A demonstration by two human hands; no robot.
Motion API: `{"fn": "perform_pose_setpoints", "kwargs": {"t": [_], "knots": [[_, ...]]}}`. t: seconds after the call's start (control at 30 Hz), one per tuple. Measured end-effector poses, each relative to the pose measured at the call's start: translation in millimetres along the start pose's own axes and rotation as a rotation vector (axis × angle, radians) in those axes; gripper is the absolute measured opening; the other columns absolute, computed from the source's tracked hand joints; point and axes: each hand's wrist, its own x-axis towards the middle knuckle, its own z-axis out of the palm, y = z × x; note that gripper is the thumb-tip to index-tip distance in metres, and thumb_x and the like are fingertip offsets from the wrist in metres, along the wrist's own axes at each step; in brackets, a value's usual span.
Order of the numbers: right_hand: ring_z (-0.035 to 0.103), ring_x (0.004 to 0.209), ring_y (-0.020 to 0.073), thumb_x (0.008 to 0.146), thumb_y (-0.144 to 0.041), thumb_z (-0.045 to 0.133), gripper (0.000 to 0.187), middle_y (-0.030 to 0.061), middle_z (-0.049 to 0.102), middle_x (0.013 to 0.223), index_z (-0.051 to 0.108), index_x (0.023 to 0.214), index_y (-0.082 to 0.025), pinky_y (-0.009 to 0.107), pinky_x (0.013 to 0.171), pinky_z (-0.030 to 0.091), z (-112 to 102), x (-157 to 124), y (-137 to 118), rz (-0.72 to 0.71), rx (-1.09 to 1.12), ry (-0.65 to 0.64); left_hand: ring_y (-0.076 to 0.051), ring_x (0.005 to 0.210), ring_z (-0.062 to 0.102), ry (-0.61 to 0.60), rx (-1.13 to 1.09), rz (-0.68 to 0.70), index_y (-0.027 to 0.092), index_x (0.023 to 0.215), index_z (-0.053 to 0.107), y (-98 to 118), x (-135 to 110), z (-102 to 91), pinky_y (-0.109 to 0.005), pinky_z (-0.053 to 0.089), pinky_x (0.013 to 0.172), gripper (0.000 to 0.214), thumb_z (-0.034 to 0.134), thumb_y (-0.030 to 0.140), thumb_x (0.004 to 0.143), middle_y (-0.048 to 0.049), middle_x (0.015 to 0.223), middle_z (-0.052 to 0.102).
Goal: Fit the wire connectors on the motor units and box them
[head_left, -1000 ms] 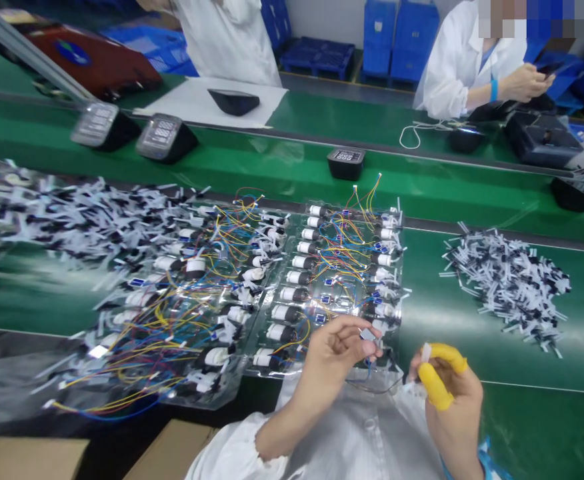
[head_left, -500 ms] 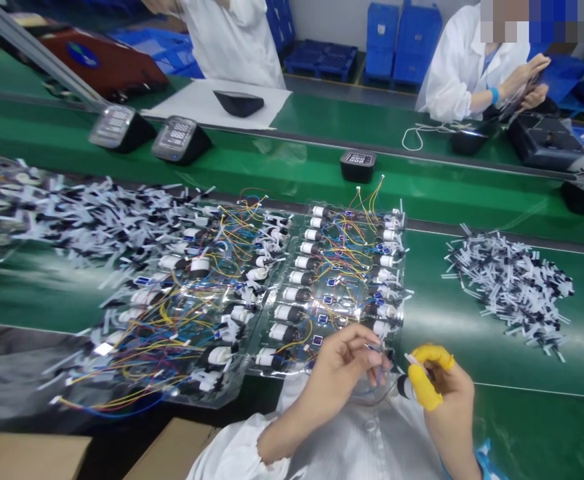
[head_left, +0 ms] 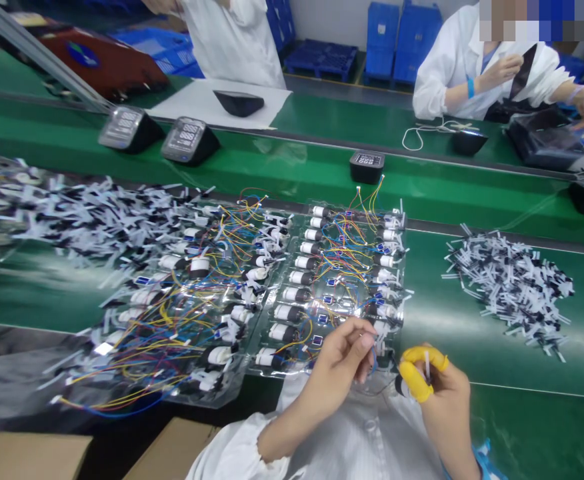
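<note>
My left hand [head_left: 342, 357] is pinched on thin blue wires just in front of a clear plastic tray [head_left: 399, 267]. My right hand [head_left: 435, 387], with yellow finger cots on thumb and forefinger, grips a small black and white wired part [head_left: 401, 385] with a white tab sticking up between the fingers. The two hands are close together over my white coat. The tray holds rows of small white and black cylinders with coloured wires. A second tray [head_left: 182, 300] of the same parts lies to its left.
A heap of small black and white pieces [head_left: 512, 283] lies on the green belt to the right, a larger heap [head_left: 72, 213] to the left. Black display devices [head_left: 189, 141] sit on the far conveyor. Two people in white coats work opposite. Cardboard boxes [head_left: 27, 457] are below left.
My right hand has moved left and closer to my left hand, now gripping the small part. The devices on the far conveyor have shifted right. The person opposite has raised an arm.
</note>
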Motion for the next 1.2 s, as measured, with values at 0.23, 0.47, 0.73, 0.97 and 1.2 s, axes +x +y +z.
{"fn": "perform_pose_setpoints", "kwargs": {"t": [0.23, 0.47, 0.73, 0.97, 1.2], "knots": [[0.058, 0.055, 0.0114, 0.077, -0.027, 0.085, 0.005, -0.002, 0.066, 0.063, 0.083, 0.079, -0.024, 0.019, 0.059, 0.053, -0.8, -2.7, 6.8, 0.074, 0.03, -0.009, -0.005, 0.045, 0.051, 0.004, -0.021, 0.018, 0.017, 0.1, 0.063, -0.9, 0.6, 0.7, -0.018, 0.037, 0.047, 0.043, 0.076, 0.057, 0.089, 0.005, 0.068, 0.062], [0.057, 0.056, 0.0125, 0.078, -0.03, 0.087, 0.008, -0.0007, 0.065, 0.063, 0.084, 0.082, -0.023, 0.021, 0.06, 0.053, -2.1, -4.1, 9.8, 0.121, 0.042, -0.016, -0.005, 0.045, 0.049, -0.018, -0.034, -0.013, 0.017, 0.101, 0.062, -1.8, 2.7, 2.1, -0.019, 0.036, 0.047, 0.043, 0.078, 0.055, 0.087, 0.0048, 0.069, 0.063], [0.055, 0.055, 0.0125, 0.075, -0.03, 0.087, 0.009, -0.0002, 0.064, 0.062, 0.084, 0.079, -0.022, 0.019, 0.054, 0.052, 0.2, -2.2, 9.7, 0.144, 0.069, -0.004, -0.006, 0.047, 0.049, -0.027, 0.0, -0.044, 0.016, 0.097, 0.062, -4.7, 3.8, 1.1, -0.019, 0.035, 0.048, 0.046, 0.077, 0.059, 0.087, 0.0023, 0.071, 0.066], [0.057, 0.056, 0.0128, 0.079, -0.031, 0.084, 0.009, 0.0003, 0.065, 0.063, 0.083, 0.077, -0.022, 0.019, 0.056, 0.053, 0.0, 0.5, 6.7, 0.1, 0.036, -0.017, -0.006, 0.046, 0.049, -0.036, 0.011, -0.03, 0.017, 0.096, 0.06, -6.5, 4.8, 1.2, -0.02, 0.036, 0.049, 0.046, 0.075, 0.06, 0.088, 0.003, 0.069, 0.064], [0.059, 0.058, 0.0124, 0.081, -0.029, 0.082, 0.006, 0.0001, 0.067, 0.068, 0.083, 0.08, -0.022, 0.018, 0.058, 0.053, -1.9, -2.0, 8.4, 0.11, 0.051, -0.049, -0.006, 0.045, 0.049, -0.051, 0.018, -0.026, 0.017, 0.095, 0.06, -6.8, 1.0, 2.4, -0.02, 0.035, 0.048, 0.045, 0.074, 0.059, 0.089, 0.0021, 0.068, 0.067]]}}
